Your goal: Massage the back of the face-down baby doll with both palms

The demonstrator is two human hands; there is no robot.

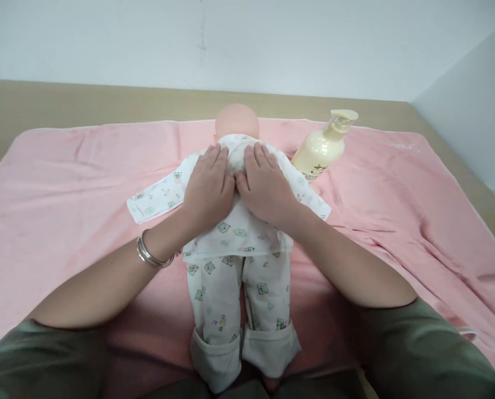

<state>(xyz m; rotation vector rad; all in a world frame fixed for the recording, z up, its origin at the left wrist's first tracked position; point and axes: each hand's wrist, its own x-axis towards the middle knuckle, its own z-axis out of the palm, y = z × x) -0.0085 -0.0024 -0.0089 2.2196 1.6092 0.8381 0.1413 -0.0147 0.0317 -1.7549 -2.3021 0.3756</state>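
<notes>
A baby doll (pixel 237 119) in a white printed top and trousers lies with its head toward the wall, no face showing. My left hand (pixel 210 185) rests flat on the left part of the doll's upper back, fingers stretched toward its head. Beside it, my right hand (pixel 266 183) lies flat on the right part, the two thumbs meeting in the middle. Neither hand grips anything. The printed trousers (pixel 218 293) have folded-up cuffs and point toward me.
A cream pump bottle (pixel 322 147) leans to the right beside the doll's right-hand sleeve. A pink blanket (pixel 65 221) with wrinkles lies under everything. Behind it runs the wooden table edge (pixel 106 100), against a white wall (pixel 106 44).
</notes>
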